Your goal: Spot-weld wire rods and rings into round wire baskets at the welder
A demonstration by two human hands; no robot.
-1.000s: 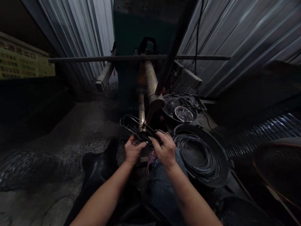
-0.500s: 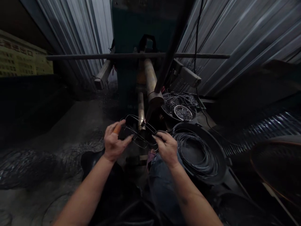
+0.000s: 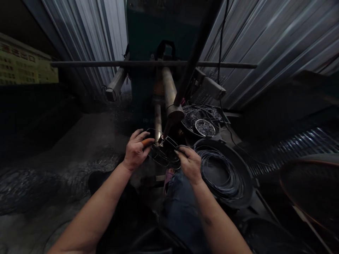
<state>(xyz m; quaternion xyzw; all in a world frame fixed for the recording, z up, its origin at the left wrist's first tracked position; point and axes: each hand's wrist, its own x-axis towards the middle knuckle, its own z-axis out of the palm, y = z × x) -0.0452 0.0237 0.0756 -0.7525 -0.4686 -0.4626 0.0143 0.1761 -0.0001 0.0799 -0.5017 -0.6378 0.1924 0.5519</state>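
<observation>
Between my hands is a bent wire frame (image 3: 160,164) with thin loops, held by the tip of a welder-like machine's lower rod (image 3: 158,121). My left hand (image 3: 136,151), with an orange wrap on one finger, pinches the frame's left side between thumb and index finger; the other fingers are loosely spread. On the right side, my right hand (image 3: 189,163) is closed on the wire with thumb and fingertips. Above the frame, a thick metal arm (image 3: 169,88) carries a dark slanted rod whose tip comes down near the wire. The exact contact there is too dark to tell.
To the right stands a black basin (image 3: 249,176) with wire rings (image 3: 235,187) in it. Behind it, another basin holds wire pieces and a small round bowl (image 3: 205,127). A long horizontal bar (image 3: 106,64) crosses ahead. Wire bundles (image 3: 23,187) lie on the left floor.
My left hand has moved right and slightly up, and its thumb and index finger have closed on the wire. My right hand keeps its hold, nearly in place.
</observation>
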